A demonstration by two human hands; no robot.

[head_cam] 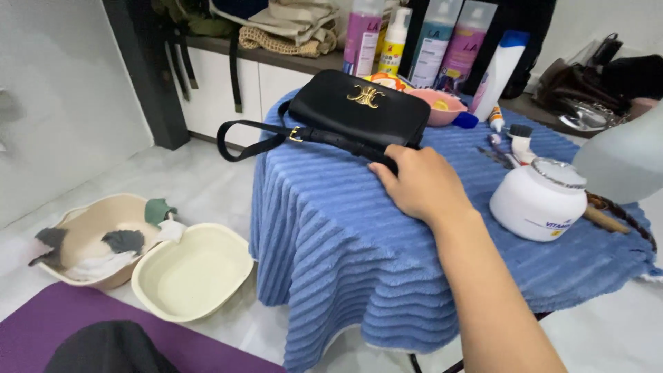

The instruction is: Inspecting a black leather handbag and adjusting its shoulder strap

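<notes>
A small surface (331,249) draped in a ribbed blue plush towel stands on a pale tiled floor (207,186); on its far side lies a black leather handbag with a gold clasp (359,107), its black strap (276,135) looping off the left edge and running back across the towel. One hand (418,181) reaches in from the lower right, which hand I cannot tell; it rests palm down with fingers curled over the strap just beside the bag's near corner, how tightly they close I cannot tell. To its right sits a white round jar with a clear lid (540,200); behind the bag, a pink bowl (442,105) and small tubes. Tall bottles (414,34) line a dark shelf against the white wall. On the floor at left lie a beige plastic basin holding cloths (97,238) and an empty cream basin (193,271), touching; a purple mat (41,328) lies nearest.
</notes>
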